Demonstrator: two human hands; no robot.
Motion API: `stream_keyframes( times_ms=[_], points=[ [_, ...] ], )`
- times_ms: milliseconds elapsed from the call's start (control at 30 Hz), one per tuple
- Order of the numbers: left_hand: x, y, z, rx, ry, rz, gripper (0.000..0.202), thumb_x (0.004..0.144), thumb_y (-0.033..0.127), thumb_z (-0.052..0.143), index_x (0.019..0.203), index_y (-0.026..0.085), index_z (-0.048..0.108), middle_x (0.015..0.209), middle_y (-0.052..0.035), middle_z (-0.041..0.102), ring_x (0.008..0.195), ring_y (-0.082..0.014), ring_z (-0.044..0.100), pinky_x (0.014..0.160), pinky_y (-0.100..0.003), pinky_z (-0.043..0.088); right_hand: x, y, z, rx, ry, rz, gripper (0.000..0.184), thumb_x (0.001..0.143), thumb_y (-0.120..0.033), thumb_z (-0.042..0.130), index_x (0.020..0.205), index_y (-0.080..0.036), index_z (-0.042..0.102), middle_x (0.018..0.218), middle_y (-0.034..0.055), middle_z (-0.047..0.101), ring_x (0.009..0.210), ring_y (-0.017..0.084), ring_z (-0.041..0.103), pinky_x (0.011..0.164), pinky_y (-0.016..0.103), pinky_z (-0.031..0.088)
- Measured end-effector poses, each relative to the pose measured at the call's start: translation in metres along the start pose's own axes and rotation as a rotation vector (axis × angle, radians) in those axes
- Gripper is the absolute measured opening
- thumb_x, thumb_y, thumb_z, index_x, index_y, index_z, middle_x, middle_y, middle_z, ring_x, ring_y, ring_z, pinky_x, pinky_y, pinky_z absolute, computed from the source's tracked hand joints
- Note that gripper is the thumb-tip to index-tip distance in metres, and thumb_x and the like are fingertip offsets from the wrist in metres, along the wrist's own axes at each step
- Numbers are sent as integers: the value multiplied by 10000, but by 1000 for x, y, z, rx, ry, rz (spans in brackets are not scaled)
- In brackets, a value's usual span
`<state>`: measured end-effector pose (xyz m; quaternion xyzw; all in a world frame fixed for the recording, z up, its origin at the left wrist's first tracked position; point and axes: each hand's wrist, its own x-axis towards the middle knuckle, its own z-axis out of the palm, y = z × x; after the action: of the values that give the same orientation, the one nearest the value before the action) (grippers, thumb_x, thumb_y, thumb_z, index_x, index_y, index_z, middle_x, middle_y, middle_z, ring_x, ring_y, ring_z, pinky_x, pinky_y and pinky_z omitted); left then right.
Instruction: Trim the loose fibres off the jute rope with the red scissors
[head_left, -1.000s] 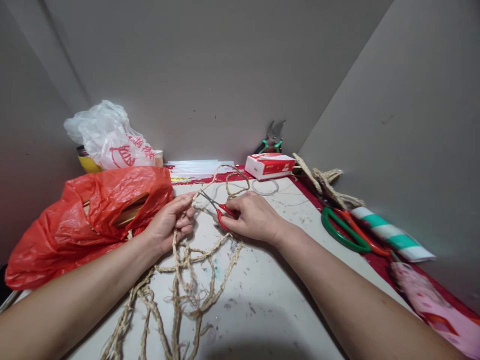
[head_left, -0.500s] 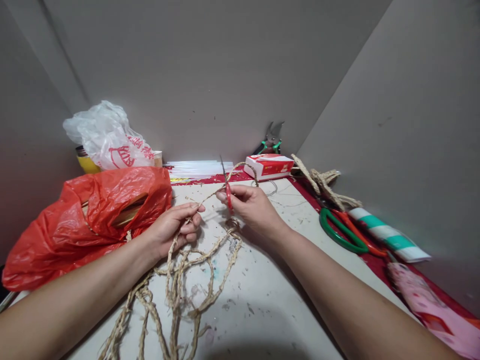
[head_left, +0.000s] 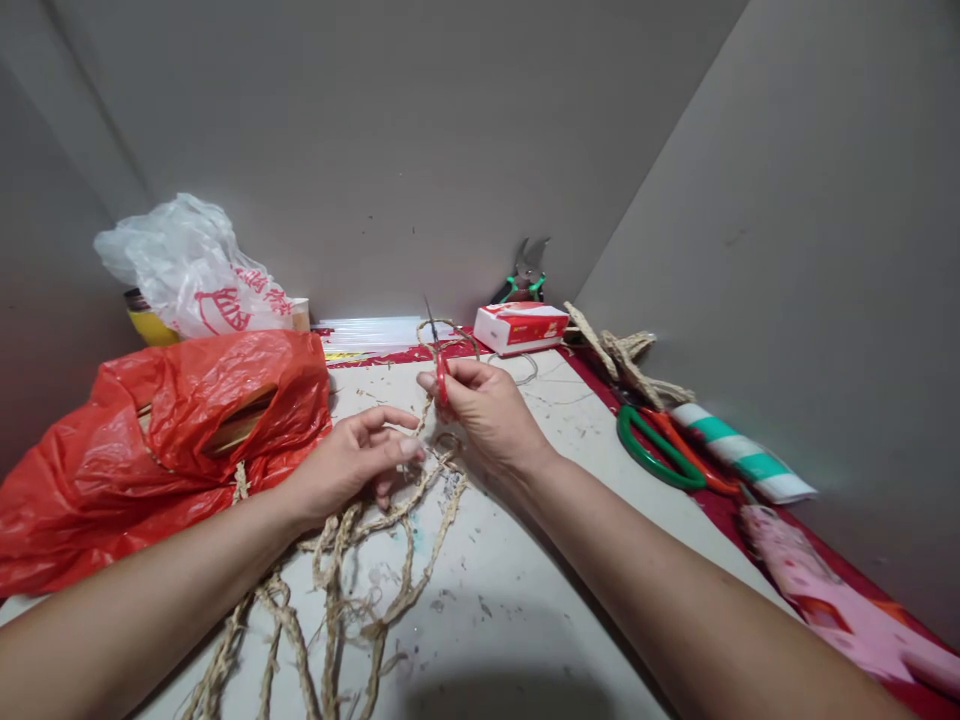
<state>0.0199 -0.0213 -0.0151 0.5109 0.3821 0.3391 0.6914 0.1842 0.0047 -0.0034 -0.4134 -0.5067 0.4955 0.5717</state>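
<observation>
My right hand [head_left: 491, 410] is closed on small scissors with red handles [head_left: 442, 380], their dark pointed blades upward. A thin braided straw rope [head_left: 424, 415] comes down from beside that hand's fingertips, and a loop of it arches behind the scissors. My left hand [head_left: 367, 455] is beside the rope, thumb and index finger apart, with nothing visibly gripped; its lower fingers are partly hidden. More braided rope [head_left: 334, 600] lies in long strands under my left hand and toward the table's near edge, with frayed fibres sticking out.
Left stand a red plastic bag [head_left: 202, 440] and a white plastic bag [head_left: 187, 270]. At the back are clear sticks [head_left: 367, 335], a red-and-white box [head_left: 521, 328] and pruning shears [head_left: 529, 270]. Right lie straw braids [head_left: 622, 350], green-handled scissors [head_left: 652, 455], a striped roll [head_left: 742, 455] and a pink item [head_left: 832, 600].
My left hand has let go of the rope, its fingers now spread. The stretch that was taut between both hands hangs down. The whole view has shifted slightly, so things appear further left.
</observation>
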Motion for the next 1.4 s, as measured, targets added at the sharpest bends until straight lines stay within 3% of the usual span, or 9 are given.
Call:
stream_keyframes(
  times_ms=[67, 167, 233, 433, 600, 733, 833, 1167, 1400],
  points=[
    [-1, -3, 2, 127, 61, 80, 304, 723, 296, 731, 961, 172, 588, 638, 32, 614, 410, -37, 427, 404, -158, 346, 2, 1, -1, -17, 38, -19, 400, 638, -421, 742, 494, -188, 452, 452, -74, 391, 460, 64, 317, 463, 241, 232],
    [-2, -7, 4, 200, 99, 134, 259, 772, 349, 676, 918, 149, 598, 641, 10, 636, 411, -37, 431, 411, -163, 326, 3, 2, -3, -2, 53, -28, 386, 644, -429, 739, 512, -190, 467, 459, -77, 388, 453, 66, 317, 456, 242, 231],
    [-2, -8, 3, 167, 79, 128, 263, 805, 374, 633, 934, 149, 592, 683, -17, 670, 420, -40, 446, 426, -168, 332, 4, 3, -3, 9, 64, -24, 368, 637, -428, 744, 529, -189, 487, 468, -76, 394, 454, 66, 321, 452, 240, 233],
    [2, -2, -1, -35, -3, 35, 370, 809, 321, 609, 1125, 131, 588, 564, -19, 646, 398, -68, 478, 441, -176, 337, 5, 6, -8, -76, 40, 21, 384, 674, -459, 701, 535, -200, 454, 468, -72, 377, 450, 73, 321, 457, 247, 232],
    [5, 3, -7, -191, 109, 74, 404, 772, 238, 622, 1157, 117, 601, 564, -10, 622, 365, -58, 408, 393, -177, 320, 4, 6, -15, -447, -23, -132, 383, 749, -426, 607, 529, -216, 374, 519, -54, 359, 515, 93, 316, 510, 264, 257],
    [6, 3, -9, -247, 154, 99, 443, 755, 244, 653, 1177, 133, 578, 585, 9, 609, 365, -58, 365, 380, -197, 357, 2, 3, -20, -933, -188, -319, 322, 742, -380, 570, 554, -209, 374, 558, -39, 416, 541, 101, 339, 539, 261, 246],
    [5, 2, -9, -241, 164, 128, 426, 750, 246, 666, 1150, 133, 576, 589, 11, 610, 369, -56, 363, 379, -197, 363, 0, 0, -23, -1173, -276, -358, 268, 722, -359, 556, 565, -199, 408, 586, -29, 474, 541, 100, 353, 543, 257, 225],
    [9, 0, -10, -141, 334, 195, 377, 690, 312, 732, 975, 108, 597, 610, -7, 647, 352, -43, 382, 374, -188, 331, -3, -9, -22, -1440, -329, -403, 286, 743, -428, 517, 595, -186, 550, 605, 17, 587, 538, 120, 418, 535, 269, 205],
    [8, 1, -7, -100, 352, 199, 317, 688, 309, 739, 882, 108, 591, 624, -19, 655, 360, -41, 395, 378, -187, 309, -4, -8, -20, -1578, -319, -458, 343, 776, -478, 499, 670, -182, 637, 655, 57, 652, 561, 155, 508, 548, 294, 208]
  ],
)
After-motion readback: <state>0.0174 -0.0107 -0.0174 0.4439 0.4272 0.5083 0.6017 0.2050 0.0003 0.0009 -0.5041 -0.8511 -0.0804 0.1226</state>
